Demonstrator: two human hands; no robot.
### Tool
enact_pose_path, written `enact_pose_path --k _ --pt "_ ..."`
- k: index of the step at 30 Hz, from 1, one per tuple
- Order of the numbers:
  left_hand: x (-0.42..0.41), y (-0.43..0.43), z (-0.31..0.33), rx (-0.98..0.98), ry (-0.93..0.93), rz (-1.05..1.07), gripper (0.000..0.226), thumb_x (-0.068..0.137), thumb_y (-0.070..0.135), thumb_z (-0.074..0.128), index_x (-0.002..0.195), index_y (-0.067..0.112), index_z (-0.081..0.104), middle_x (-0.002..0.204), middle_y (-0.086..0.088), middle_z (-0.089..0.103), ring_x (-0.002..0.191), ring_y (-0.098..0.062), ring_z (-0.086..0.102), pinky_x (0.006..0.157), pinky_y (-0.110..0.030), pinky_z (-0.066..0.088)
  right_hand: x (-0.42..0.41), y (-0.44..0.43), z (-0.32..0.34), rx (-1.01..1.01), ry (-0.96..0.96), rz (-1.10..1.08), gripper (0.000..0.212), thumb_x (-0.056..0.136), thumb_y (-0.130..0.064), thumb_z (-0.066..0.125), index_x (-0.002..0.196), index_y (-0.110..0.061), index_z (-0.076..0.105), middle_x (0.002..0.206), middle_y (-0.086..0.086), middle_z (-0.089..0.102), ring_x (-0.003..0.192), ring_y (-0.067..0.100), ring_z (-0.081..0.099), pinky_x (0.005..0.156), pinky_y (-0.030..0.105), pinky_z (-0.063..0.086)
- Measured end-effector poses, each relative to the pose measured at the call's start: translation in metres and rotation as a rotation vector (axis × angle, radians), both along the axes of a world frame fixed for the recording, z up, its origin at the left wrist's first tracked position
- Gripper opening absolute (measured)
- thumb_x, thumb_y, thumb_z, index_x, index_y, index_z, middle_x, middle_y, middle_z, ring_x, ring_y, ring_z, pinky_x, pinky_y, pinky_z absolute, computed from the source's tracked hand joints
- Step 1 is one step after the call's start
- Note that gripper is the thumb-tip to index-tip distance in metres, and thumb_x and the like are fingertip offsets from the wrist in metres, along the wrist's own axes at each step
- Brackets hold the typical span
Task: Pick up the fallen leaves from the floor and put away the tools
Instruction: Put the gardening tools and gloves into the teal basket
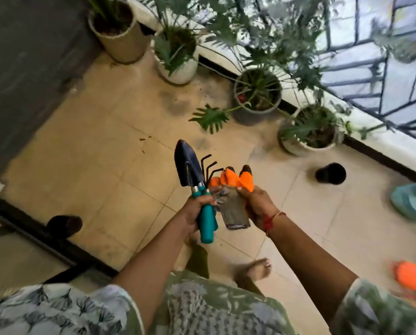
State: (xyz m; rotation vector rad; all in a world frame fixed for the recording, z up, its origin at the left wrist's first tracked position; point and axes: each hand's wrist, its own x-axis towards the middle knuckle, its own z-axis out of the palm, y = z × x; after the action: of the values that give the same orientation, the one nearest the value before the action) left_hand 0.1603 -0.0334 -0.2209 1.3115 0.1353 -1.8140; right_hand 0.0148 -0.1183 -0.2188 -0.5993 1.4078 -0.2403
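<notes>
The left hand (pixel 197 210) grips trowel (pixel 186 165) and rake (pixel 210 166), handles partly hidden under its fingers (pixel 208 201). The right hand (pixel 257 204) pinches a blurred glove (pixel 234 213).

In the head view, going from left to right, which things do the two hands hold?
From left: trowel → rake → orange-tipped glove. The left hand grips both teal handles; the right hand holds the glove.

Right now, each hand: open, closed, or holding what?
Left hand: holds a trowel and a hand rake by their teal handles.
Right hand: grips an orange-clawed gardening glove.
</notes>
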Motion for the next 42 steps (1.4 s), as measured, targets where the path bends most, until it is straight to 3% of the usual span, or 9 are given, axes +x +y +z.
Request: enact_pose_path --k 3,6,8,12,16,22,31,36,42 --pt "-0.049 -0.004 -0.001 0.048 0.004 -0.011 0.046 0.057 0.005 0.058 0.101 0.016 0.066 0.088 -0.007 0.063 0.059 -0.014 0.052 0.052 -0.02 0.046 -0.04 0.008 0.014 -0.156 -0.002 -0.08 0.013 0.096 -0.007 0.048 0.106 -0.013 0.056 0.099 0.013 0.064 0.079 0.021 0.061 0.066 0.031 0.055" --pt "-0.108 -0.006 0.005 0.053 0.015 -0.062 0.033 0.074 -0.001 0.053 0.098 0.018 0.066 0.077 -0.004 0.061 0.06 -0.013 0.048 0.052 -0.021 0.045 -0.098 0.012 0.017 -0.244 0.071 -0.122 0.015 0.095 -0.01 0.053 0.107 -0.018 0.056 0.113 0.017 0.064 0.1 0.031 0.062 0.091 0.046 0.051" --pt "-0.142 -0.007 0.008 0.052 0.03 -0.085 0.032 0.08 -0.001 0.049 0.099 0.019 0.065 0.077 -0.004 0.058 0.063 -0.014 0.047 0.055 -0.023 0.045 -0.135 0.012 0.021 -0.211 0.084 -0.106 0.017 0.092 -0.012 0.058 0.108 -0.016 0.057 0.116 0.02 0.063 0.105 0.035 0.062 0.094 0.053 0.048" --pt "-0.219 -0.017 0.013 -0.004 0.122 -0.095 0.064 0.047 0.011 0.065 0.111 0.018 0.065 0.087 -0.005 0.066 0.071 -0.019 0.052 0.06 -0.025 0.048 -0.224 0.009 0.035 -0.077 -0.031 -0.204 0.037 0.085 -0.008 0.068 0.118 -0.007 0.053 0.112 0.018 0.065 0.089 0.025 0.066 0.07 0.034 0.058" --pt "-0.29 -0.034 0.011 -0.01 0.174 -0.133 0.072 0.048 0.012 0.067 0.12 0.017 0.063 0.1 -0.01 0.061 0.078 -0.022 0.052 0.068 -0.03 0.047 -0.302 0.005 0.04 -0.093 -0.005 -0.242 0.044 0.084 0.002 0.065 0.125 -0.002 0.049 0.103 0.015 0.065 0.073 0.012 0.068 0.054 0.02 0.053" --pt "-0.35 -0.061 0.015 -0.025 0.147 -0.263 0.054 0.05 0.006 0.061 0.102 0.021 0.069 0.079 -0.004 0.064 0.061 -0.014 0.05 0.057 -0.023 0.046 -0.377 -0.005 0.04 0.352 -0.172 -0.339 0.013 0.093 -0.011 0.053 0.099 -0.002 0.06 0.077 0.012 0.072 0.063 0.022 0.07 0.054 0.031 0.058" --pt "-0.369 -0.111 0.0 0.071 0.048 -0.196 0.036 0.049 0.005 0.064 0.076 0.024 0.077 0.095 -0.013 0.06 0.076 -0.024 0.051 0.07 -0.034 0.041 -0.384 -0.067 0.035 0.102 -0.009 -0.178 0.019 0.09 -0.004 0.057 0.108 0.002 0.058 0.098 0.017 0.067 0.085 0.027 0.065 0.078 0.038 0.055" --pt "-0.37 -0.133 0.005 0.117 0.029 -0.071 0.03 0.078 -0.003 0.051 0.091 0.019 0.065 0.073 -0.006 0.064 0.063 -0.017 0.052 0.066 -0.031 0.042 -0.369 -0.101 0.038 0.043 -0.012 -0.126 0.017 0.093 0.003 0.047 0.1 -0.012 0.052 0.093 0.009 0.062 0.082 0.022 0.061 0.074 0.035 0.052" --pt "-0.378 -0.161 -0.002 0.103 0.003 -0.023 0.034 0.069 -0.001 0.057 0.096 0.019 0.064 0.076 -0.005 0.06 0.058 -0.012 0.055 0.059 -0.025 0.046 -0.373 -0.133 0.028 0.038 -0.135 -0.131 0.024 0.095 0.006 0.041 0.105 -0.012 0.053 0.094 0.006 0.063 0.083 0.02 0.061 0.077 0.034 0.052"
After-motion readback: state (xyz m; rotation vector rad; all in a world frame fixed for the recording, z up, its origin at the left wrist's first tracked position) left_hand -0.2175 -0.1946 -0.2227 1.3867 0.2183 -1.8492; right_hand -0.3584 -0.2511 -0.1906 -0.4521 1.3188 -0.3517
